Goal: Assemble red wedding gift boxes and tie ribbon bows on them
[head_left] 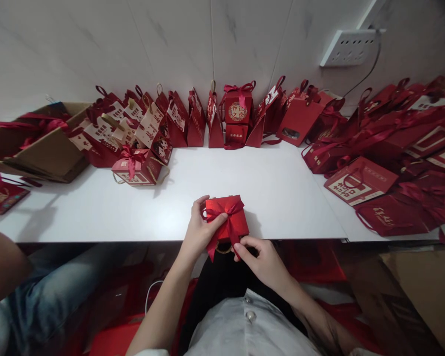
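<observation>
A small red gift box with a red ribbon bow sits at the near edge of the white table. My left hand grips the box's left side, thumb on the bow's knot. My right hand pinches a ribbon tail hanging just below the box, fingers closed on it. A gold cord loop shows under the box between my hands.
Several red gift boxes and bags line the wall at the back. Flat red bags pile up on the right. A brown cardboard box lies at the left. Another person's arm and jeans are at the lower left. A wall socket hangs upper right.
</observation>
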Tool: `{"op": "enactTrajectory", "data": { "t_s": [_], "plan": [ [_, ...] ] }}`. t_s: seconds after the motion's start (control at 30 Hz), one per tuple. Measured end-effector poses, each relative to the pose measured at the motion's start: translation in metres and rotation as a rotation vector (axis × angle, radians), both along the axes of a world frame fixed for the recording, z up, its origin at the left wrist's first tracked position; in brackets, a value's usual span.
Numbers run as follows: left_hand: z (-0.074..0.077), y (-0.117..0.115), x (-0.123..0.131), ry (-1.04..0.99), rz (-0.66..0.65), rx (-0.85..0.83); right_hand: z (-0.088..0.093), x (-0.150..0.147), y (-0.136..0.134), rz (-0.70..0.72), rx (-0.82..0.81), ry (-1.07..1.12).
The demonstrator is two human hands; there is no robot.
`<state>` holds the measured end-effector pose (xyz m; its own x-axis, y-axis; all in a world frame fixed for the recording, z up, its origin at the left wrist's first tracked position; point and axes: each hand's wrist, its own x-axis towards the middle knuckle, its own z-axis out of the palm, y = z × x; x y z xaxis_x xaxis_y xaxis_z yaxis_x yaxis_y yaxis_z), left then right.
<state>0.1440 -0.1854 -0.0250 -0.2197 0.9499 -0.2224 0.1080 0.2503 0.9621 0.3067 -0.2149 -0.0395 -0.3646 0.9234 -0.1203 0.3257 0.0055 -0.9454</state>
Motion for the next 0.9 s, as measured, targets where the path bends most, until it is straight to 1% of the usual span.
{"op": "enactTrajectory", "data": {
  "t_s": [0.13, 0.23, 0.3, 0.37, 0.4, 0.43, 0.47, 0.53, 0.57, 0.6, 0.67, 0.77, 0.83, 0.9],
  "plan": [
    [-0.001, 0.001, 0.0, -0.077, -0.016, -0.02, -0.001, 0.0, 0.001, 0.016, 0.039, -0.044],
    [-0.002, 0.002, 0.0, -0.128, -0.015, -0.033, 0.001, 0.002, 0.001, 0.039, 0.146, -0.113],
    [-0.003, 0.002, -0.001, -0.161, -0.02, -0.04, 0.006, 0.008, 0.002, 0.123, 0.202, -0.165],
    [-0.003, 0.003, -0.001, -0.168, -0.022, -0.042, 0.013, 0.017, 0.008, 0.206, 0.152, -0.185],
    [-0.003, 0.003, -0.002, -0.165, -0.025, -0.043, 0.017, 0.022, 0.013, 0.193, 0.118, -0.18],
    [-0.003, 0.003, -0.002, -0.162, -0.031, -0.042, 0.02, 0.027, 0.02, 0.13, 0.103, -0.167],
    [-0.002, 0.003, -0.002, -0.162, -0.036, -0.04, 0.023, 0.03, 0.028, 0.032, 0.114, -0.146],
    [-0.001, 0.003, -0.002, -0.166, -0.044, -0.037, 0.024, 0.03, 0.046, -0.153, 0.192, -0.103],
    [0.0, 0.003, -0.002, -0.166, -0.047, -0.036, 0.023, 0.028, 0.055, -0.188, 0.222, -0.09],
    [0.0, 0.003, -0.002, -0.169, -0.047, -0.034, 0.022, 0.024, 0.062, -0.184, 0.233, -0.084],
    [-0.003, 0.003, -0.004, -0.177, -0.032, -0.028, 0.017, 0.015, 0.073, -0.124, 0.218, -0.083],
    [-0.014, 0.001, -0.01, -0.167, 0.097, 0.055, 0.011, 0.005, 0.077, -0.103, 0.167, -0.06],
    [-0.021, -0.002, -0.016, -0.107, 0.203, 0.118, 0.009, 0.002, 0.076, -0.122, 0.127, -0.028],
    [-0.024, -0.007, -0.019, -0.022, 0.26, 0.151, 0.008, 0.002, 0.076, -0.13, 0.094, 0.011]
  ]
}}
